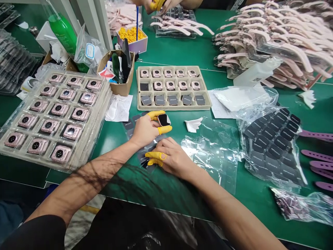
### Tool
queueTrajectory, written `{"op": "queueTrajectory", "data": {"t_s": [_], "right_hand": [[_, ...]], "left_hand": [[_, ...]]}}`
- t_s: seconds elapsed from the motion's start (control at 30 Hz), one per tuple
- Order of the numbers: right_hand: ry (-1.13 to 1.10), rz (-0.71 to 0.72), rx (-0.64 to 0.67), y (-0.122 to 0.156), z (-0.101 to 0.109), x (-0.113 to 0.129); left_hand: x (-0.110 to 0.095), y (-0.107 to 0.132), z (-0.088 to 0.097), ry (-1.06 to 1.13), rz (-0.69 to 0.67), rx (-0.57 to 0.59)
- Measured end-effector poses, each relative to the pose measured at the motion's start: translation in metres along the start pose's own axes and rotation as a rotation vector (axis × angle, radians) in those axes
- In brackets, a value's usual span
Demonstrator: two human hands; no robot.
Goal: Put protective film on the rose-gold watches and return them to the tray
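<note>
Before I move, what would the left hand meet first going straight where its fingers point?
Likely the small crumpled white scrap on the green tabletop, though the left hand may pass above it; depth is unclear.

Bright, cool, fairly even light is falling across the green table (177,52), seemingly from above. The clear plastic sheet (218,152) is throwing back sharp white glare, and the shiny bag (299,206) at lower right is glinting in small streaks. The dark screen of the watch (164,120) is catching a pale reflection. Dark, out-of-focus strands (95,177) are smearing across the left forearm (74,189) and the near table edge. The black clothing (109,222) is sinking into deep shadow. The wide lens is stretching both forearms toward the lower corners.
</note>
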State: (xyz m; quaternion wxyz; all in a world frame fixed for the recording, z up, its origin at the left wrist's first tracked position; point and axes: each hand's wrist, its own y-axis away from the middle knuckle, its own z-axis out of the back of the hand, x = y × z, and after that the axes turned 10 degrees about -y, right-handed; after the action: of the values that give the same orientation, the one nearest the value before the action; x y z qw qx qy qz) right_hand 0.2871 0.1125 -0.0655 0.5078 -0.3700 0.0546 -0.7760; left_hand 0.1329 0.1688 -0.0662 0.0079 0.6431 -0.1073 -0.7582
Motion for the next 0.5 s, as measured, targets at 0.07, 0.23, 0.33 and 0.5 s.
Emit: {"op": "queueTrajectory", "data": {"t_s": [0.07, 0.23, 0.33, 0.5], "right_hand": [[0.022, -0.019, -0.036, -0.001, -0.003, 0.002], [-0.007, -0.124, -0.055, -0.002, -0.007, 0.004], [-0.001, -0.159, -0.024, -0.003, -0.008, 0.007], [-0.048, -0.177, -0.051, -0.003, 0.012, 0.035]], "left_hand": [[0.000, 0.000, 0.000, 0.004, 0.005, -0.002], [0.000, 0.000, 0.000, -0.021, 0.020, 0.007], [-0.001, 0.000, 0.001, -0.018, 0.028, 0.013], [-0.004, 0.002, 0.001, -0.017, 0.033, -0.011]]}}
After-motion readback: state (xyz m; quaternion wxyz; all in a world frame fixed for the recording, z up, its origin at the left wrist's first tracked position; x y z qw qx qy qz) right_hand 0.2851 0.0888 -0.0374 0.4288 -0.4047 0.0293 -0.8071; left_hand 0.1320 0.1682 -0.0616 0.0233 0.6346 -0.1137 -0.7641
